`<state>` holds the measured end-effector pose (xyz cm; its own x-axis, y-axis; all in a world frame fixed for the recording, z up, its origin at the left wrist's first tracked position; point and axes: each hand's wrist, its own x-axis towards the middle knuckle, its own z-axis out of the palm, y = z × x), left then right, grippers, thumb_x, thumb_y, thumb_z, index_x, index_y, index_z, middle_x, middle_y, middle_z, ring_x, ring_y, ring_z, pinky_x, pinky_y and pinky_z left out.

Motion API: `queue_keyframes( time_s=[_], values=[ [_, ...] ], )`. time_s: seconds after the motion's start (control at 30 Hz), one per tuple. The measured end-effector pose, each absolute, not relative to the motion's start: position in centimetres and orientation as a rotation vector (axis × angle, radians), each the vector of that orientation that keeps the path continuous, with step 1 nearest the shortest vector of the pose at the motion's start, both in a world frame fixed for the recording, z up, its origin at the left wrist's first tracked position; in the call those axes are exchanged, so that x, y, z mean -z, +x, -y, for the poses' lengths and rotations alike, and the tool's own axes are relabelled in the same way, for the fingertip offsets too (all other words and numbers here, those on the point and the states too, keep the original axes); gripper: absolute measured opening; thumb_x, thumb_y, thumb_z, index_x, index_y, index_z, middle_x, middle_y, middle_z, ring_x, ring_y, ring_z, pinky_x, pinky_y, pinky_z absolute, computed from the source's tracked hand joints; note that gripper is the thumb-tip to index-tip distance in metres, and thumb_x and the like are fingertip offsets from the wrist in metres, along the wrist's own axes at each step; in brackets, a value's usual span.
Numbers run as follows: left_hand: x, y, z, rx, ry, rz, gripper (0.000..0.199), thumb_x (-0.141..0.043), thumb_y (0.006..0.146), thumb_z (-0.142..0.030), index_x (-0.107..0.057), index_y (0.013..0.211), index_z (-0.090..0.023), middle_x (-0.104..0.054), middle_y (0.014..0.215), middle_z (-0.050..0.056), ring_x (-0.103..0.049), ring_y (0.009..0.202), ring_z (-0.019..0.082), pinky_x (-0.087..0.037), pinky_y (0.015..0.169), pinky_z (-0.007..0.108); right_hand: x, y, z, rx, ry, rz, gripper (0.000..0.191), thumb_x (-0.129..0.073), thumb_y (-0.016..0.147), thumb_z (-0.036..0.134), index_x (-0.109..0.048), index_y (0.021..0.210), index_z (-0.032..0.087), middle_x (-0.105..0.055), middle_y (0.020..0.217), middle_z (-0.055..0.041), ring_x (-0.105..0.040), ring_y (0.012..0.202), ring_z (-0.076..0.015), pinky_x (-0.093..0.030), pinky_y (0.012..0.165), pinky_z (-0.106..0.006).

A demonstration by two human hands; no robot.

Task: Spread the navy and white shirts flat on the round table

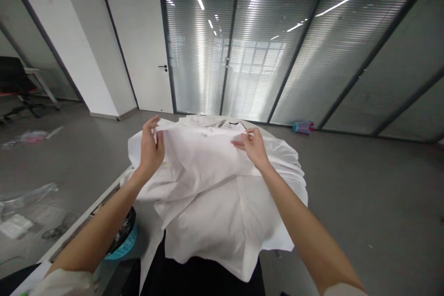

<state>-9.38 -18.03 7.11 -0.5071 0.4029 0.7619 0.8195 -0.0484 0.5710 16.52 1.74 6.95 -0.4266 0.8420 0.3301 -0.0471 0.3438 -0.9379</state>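
A white shirt point(211, 203) is spread out in front of me, its lower edge hanging toward my lap. My left hand point(151, 145) pinches the cloth near the upper left, thumb and fingers closed on it. On the right, my right hand point(254, 147) grips the upper edge between thumb and index finger, with its other fingers extended underneath. The cloth between my hands is raised and pulled fairly straight. Behind it, more white fabric with a dark-trimmed edge shows.
A blue bin point(123, 245) with a black liner stands below my left forearm. Plastic wrapping point(29, 199) and cables lie on the left floor. A blue and pink cylinder point(303, 127) lies by the glass wall. An office chair point(15, 81) stands far left.
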Motion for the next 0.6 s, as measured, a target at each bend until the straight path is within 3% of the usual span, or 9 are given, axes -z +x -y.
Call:
queue_keyframes(
  time_s=[0.13, 0.3, 0.43, 0.53, 0.6],
  values=[
    [-10.5, -5.1, 19.7, 1.42, -1.27, 1.606, 0.025, -0.048, 0.1, -0.044, -0.047, 0.115, -0.024, -0.037, 0.156, 0.01, -0.034, 0.147, 0.027, -0.04, 0.113, 0.053, -9.7, 18.6, 1.4, -0.682, -0.502, 1.529, 0.028, -0.041, 0.097, 0.053, -0.032, 0.105, 0.028, -0.061, 0.117, -0.0094, -0.064, 0.115, -0.0185, -0.051, 0.1, -0.039],
    [-15.0, -1.3, 21.1, 1.289, -1.246, 1.474, 0.036, -0.064, 0.092, -0.046, -0.047, 0.116, -0.025, -0.02, 0.163, 0.003, -0.019, 0.152, 0.028, -0.036, 0.114, 0.061, -14.2, 22.1, 5.3, -0.312, -0.334, 1.385, 0.016, -0.033, 0.1, 0.039, -0.033, 0.112, 0.028, -0.045, 0.144, -0.0152, -0.039, 0.142, -0.0235, -0.034, 0.111, -0.056],
    [-18.7, 1.5, 22.8, 1.228, -1.241, 1.478, 0.044, -0.072, 0.086, -0.047, -0.049, 0.118, -0.026, -0.012, 0.166, 0.0, -0.01, 0.154, 0.032, -0.037, 0.114, 0.06, -16.9, 24.6, 6.9, -0.32, -0.201, 1.384, 0.019, -0.039, 0.099, 0.044, -0.037, 0.113, 0.031, -0.031, 0.155, -0.01, -0.022, 0.15, -0.0309, -0.042, 0.105, -0.063],
    [-21.3, 3.7, 25.1, 1.22, -1.252, 1.453, 0.047, -0.076, 0.082, -0.047, -0.052, 0.117, -0.026, -0.013, 0.166, -0.001, -0.002, 0.154, 0.037, -0.036, 0.115, 0.06, -18.9, 26.6, 7.2, -0.273, -0.192, 1.399, 0.027, -0.041, 0.099, 0.05, -0.044, 0.116, 0.029, -0.034, 0.151, -0.0101, -0.02, 0.15, -0.0367, -0.05, 0.098, -0.061],
    [-23.1, 5.0, 26.9, 1.186, -1.275, 1.414, 0.044, -0.069, 0.087, -0.05, -0.051, 0.119, -0.026, -0.012, 0.166, -0.003, 0.002, 0.154, 0.036, -0.032, 0.117, 0.061, -21.2, 28.7, 6.5, -0.189, -0.215, 1.434, 0.035, -0.037, 0.1, 0.054, -0.047, 0.122, 0.027, -0.037, 0.148, -0.0104, -0.018, 0.151, -0.0377, -0.048, 0.102, -0.059]
  ],
)
